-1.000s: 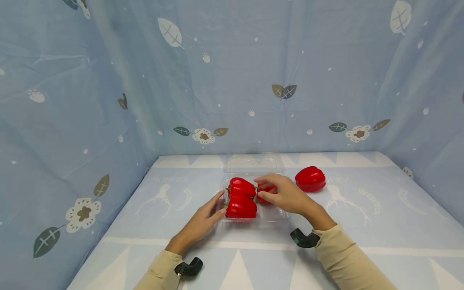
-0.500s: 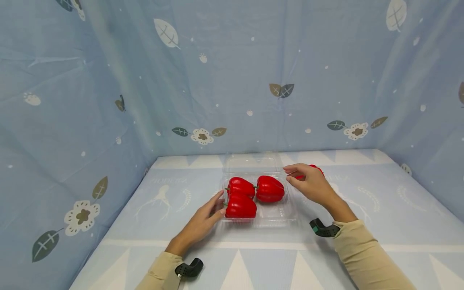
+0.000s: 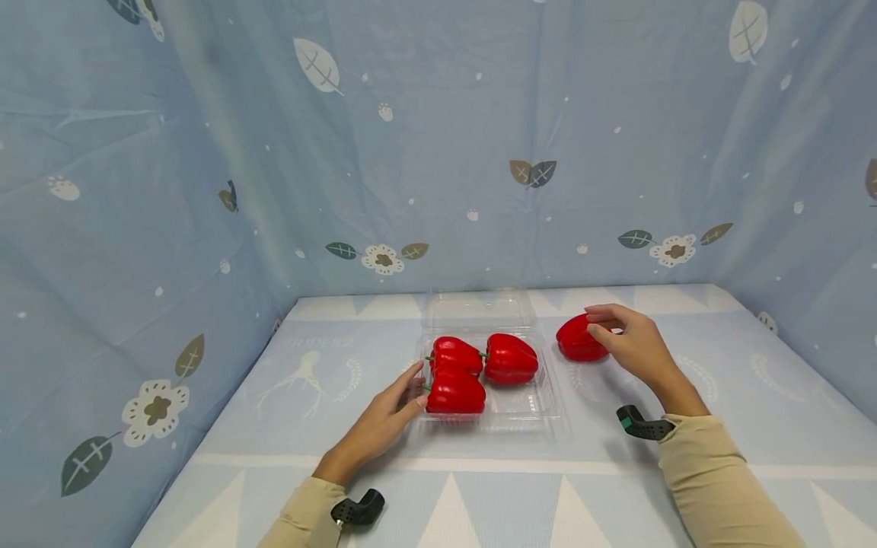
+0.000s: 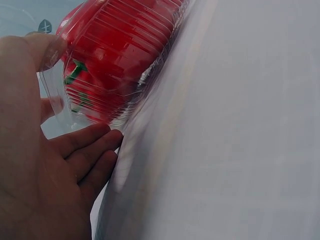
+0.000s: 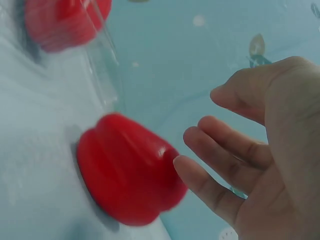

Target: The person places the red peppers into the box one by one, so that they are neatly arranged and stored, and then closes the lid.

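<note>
A clear plastic clamshell container (image 3: 527, 407) stands in the middle of the table, its lid (image 3: 479, 308) folded back. Three red bell peppers lie inside: one at back left (image 3: 455, 352), one at front left (image 3: 455, 390), one at back right (image 3: 511, 359). My left hand (image 3: 381, 415) rests at the container's left side, thumb and relaxed fingers right at its ribbed wall (image 4: 115, 80) in the left wrist view. To the right of the container, another red bell pepper (image 5: 131, 170) lies on the table. My right hand (image 3: 637, 346) hovers over this pepper's right end, fingers apart and loosely bent.
A pale blue patterned cloth covers the table (image 3: 274, 434). Blue fabric walls (image 3: 445, 152) with leaf and flower prints rise at the back and on both sides. Black wrist devices sit at the left cuff (image 3: 358, 508) and the right cuff (image 3: 642, 424).
My right hand has left the back-right pepper in the container and moved right, to the pepper on the table. My left hand has stayed at the container's side.
</note>
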Tool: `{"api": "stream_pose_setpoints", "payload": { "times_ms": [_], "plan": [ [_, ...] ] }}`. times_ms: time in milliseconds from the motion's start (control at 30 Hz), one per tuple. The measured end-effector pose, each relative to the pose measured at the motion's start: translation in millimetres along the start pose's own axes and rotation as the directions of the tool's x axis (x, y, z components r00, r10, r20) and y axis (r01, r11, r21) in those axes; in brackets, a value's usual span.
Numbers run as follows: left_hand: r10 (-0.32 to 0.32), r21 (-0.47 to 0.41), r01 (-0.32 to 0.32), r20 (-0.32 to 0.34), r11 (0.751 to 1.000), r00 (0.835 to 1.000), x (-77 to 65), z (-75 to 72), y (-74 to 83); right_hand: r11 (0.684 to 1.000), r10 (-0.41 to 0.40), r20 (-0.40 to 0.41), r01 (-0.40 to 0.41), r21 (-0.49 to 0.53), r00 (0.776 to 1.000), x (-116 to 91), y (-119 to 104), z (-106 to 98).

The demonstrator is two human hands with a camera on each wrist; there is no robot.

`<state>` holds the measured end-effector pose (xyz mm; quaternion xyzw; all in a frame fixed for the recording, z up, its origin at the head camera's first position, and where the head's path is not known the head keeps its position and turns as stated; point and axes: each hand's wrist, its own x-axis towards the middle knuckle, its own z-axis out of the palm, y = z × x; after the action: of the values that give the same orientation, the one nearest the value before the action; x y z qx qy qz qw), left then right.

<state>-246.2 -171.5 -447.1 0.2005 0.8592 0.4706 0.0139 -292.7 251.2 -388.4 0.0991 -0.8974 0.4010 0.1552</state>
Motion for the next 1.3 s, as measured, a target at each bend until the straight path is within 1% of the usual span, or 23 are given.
{"api": "stream_pose_setpoints", "payload": {
  "times_ms": [200, 433, 600, 700, 833, 967, 1133, 1300],
  "plan": [
    [-0.003, 0.003, 0.003, 0.000, 1.000, 1.000, 0.1, 0.3, -0.8, 0.999, 0.022, -0.042, -0.023, -0.027, 0.999, -3, 13, -13],
    [-0.005, 0.011, 0.005, 0.004, 1.000, 1.000, 1.0, -0.5, 0.5, 0.997, 0.073, -0.035, -0.073, 0.002, 0.997, -3, 28, -17],
    [-0.004, 0.007, 0.004, 0.002, 1.000, 1.000, 1.1, -0.8, 0.7, 0.989, 0.146, -0.012, -0.146, 0.029, 0.989, -1, 37, -8],
    [-0.004, 0.009, 0.004, 0.002, 1.000, 1.000, 0.9, -0.7, 0.7, 0.979, 0.198, 0.014, -0.198, 0.039, 0.980, -1, 41, -1],
    [-0.008, 0.015, 0.008, 0.006, 1.000, 1.000, -0.5, -0.5, 0.6, 0.968, 0.246, 0.050, -0.248, 0.038, 0.968, -2, 45, 7],
    [-0.006, 0.020, 0.006, 0.006, 1.000, 1.000, -1.5, -0.2, 0.5, 0.960, 0.277, 0.068, -0.279, 0.023, 0.958, -2, 45, 15],
    [0.003, 0.010, -0.003, -0.002, 1.000, 1.000, -1.1, 0.0, -0.3, 0.955, 0.297, 0.057, -0.297, -0.001, 0.953, 1, 44, 22],
    [0.003, 0.000, -0.003, -0.003, 1.000, 1.000, -0.6, 0.1, -0.9, 0.946, 0.323, 0.032, -0.323, 0.001, 0.946, 0, 40, 27]
  ]
}}
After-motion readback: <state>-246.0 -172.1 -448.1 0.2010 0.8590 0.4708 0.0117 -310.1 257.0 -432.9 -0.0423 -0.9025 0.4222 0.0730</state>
